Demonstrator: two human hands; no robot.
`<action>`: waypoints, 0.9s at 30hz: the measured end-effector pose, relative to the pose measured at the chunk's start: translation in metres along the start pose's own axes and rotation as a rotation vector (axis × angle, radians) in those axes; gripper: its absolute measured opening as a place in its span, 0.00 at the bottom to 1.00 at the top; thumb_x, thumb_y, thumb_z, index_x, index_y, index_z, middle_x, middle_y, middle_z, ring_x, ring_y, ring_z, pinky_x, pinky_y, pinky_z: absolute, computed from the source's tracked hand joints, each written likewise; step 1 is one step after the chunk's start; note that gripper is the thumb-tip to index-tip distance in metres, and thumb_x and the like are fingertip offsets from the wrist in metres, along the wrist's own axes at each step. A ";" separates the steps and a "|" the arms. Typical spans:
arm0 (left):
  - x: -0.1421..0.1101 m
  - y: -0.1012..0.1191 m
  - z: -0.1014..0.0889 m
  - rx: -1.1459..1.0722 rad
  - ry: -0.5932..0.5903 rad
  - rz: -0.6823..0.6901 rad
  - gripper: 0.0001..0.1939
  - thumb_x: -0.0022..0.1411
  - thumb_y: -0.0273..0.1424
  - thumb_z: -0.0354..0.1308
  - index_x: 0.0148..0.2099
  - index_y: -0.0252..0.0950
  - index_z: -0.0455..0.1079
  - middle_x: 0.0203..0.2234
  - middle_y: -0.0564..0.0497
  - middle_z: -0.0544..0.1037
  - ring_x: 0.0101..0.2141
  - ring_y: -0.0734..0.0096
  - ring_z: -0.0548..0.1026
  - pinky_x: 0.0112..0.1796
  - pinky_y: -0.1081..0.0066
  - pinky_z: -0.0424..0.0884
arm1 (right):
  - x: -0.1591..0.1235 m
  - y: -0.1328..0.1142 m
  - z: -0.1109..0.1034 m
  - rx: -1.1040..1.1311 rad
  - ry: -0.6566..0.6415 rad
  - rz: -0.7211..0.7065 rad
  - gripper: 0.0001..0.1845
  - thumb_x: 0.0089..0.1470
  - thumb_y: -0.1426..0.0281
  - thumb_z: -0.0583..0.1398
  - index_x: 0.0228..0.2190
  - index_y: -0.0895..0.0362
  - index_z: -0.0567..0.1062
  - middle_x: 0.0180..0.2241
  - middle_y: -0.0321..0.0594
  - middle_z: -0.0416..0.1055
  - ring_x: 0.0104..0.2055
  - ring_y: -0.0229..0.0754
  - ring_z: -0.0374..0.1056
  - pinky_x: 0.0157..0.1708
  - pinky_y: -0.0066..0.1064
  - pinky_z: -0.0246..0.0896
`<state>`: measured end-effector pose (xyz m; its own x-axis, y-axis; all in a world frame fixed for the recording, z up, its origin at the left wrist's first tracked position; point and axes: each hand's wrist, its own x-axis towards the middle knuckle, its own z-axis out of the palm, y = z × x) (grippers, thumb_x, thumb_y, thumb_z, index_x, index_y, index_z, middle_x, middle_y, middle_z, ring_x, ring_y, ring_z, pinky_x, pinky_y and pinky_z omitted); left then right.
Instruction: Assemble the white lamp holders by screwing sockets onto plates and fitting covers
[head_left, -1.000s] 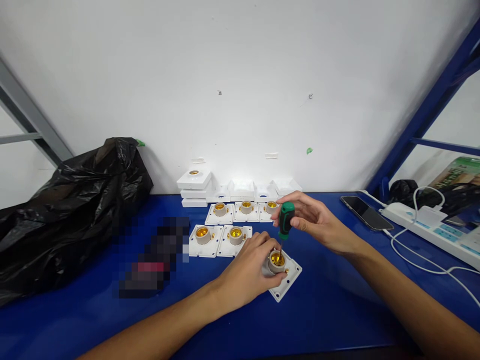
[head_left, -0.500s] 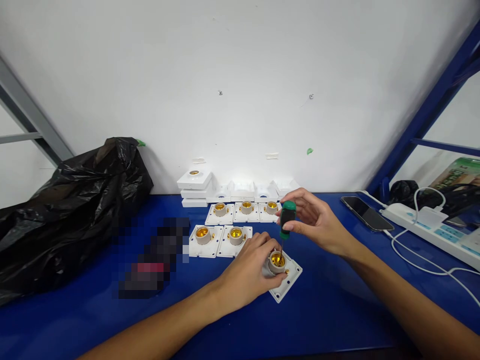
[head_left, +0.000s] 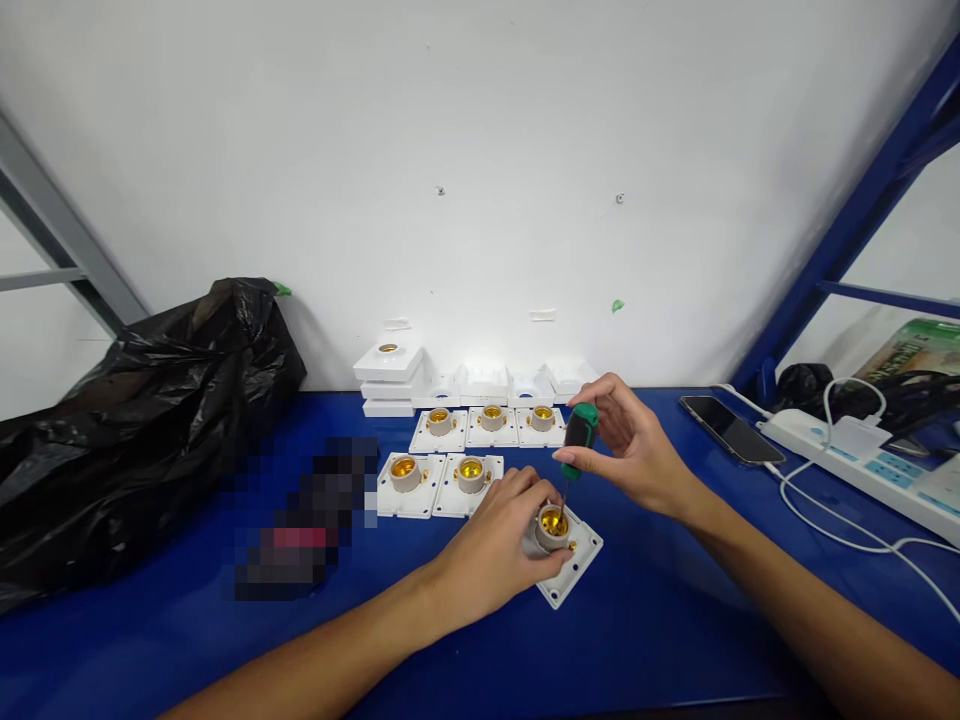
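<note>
My left hand (head_left: 504,545) is closed around the round collar of a lamp holder (head_left: 553,530), whose square white base lies turned on the blue table. A green and black screwdriver (head_left: 580,440) stands nearly upright with its tip down inside the brass-coloured socket. Thumb and fingers of my right hand (head_left: 626,445) grip its handle. What the tip touches inside cannot be made out. Beyond my left hand lie more lamp holders in two rows, among them one at the left (head_left: 406,473) and another beside it (head_left: 470,473).
White covers (head_left: 484,382) line the wall, with a stack of white units (head_left: 388,365) at their left. A black plastic bag (head_left: 150,430) fills the left side. To the right are a phone (head_left: 731,428), a power strip (head_left: 892,465) and white cables. A blurred dark patch (head_left: 307,520) lies left.
My right hand has turned the screwdriver, and its handle now leans a little more to the right. My left hand keeps its hold on the lamp holder.
</note>
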<state>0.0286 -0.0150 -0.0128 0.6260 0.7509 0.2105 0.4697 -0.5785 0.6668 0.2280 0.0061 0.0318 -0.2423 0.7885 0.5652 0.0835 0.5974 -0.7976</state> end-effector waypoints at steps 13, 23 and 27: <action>-0.001 0.000 0.000 0.000 0.009 -0.002 0.15 0.57 0.27 0.70 0.42 0.39 0.68 0.44 0.50 0.73 0.47 0.56 0.70 0.50 0.58 0.67 | -0.008 -0.008 -0.001 -0.228 -0.060 -0.109 0.20 0.58 0.68 0.69 0.50 0.46 0.72 0.42 0.36 0.71 0.43 0.42 0.72 0.46 0.39 0.70; -0.001 0.000 -0.001 0.009 0.005 0.006 0.15 0.57 0.27 0.70 0.43 0.39 0.68 0.43 0.50 0.73 0.47 0.56 0.70 0.49 0.59 0.67 | -0.007 -0.021 -0.013 -0.239 -0.207 -0.026 0.20 0.60 0.66 0.67 0.53 0.45 0.73 0.47 0.40 0.73 0.47 0.46 0.71 0.49 0.45 0.68; -0.001 -0.001 0.001 0.014 0.005 0.004 0.16 0.57 0.27 0.71 0.44 0.39 0.68 0.43 0.50 0.72 0.47 0.57 0.70 0.49 0.59 0.66 | -0.005 -0.014 -0.011 -0.257 -0.142 -0.104 0.21 0.57 0.67 0.69 0.51 0.45 0.76 0.44 0.39 0.73 0.44 0.45 0.68 0.45 0.41 0.67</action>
<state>0.0281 -0.0149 -0.0140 0.6247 0.7500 0.2174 0.4756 -0.5862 0.6558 0.2389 -0.0040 0.0424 -0.3940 0.7034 0.5917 0.2883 0.7058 -0.6471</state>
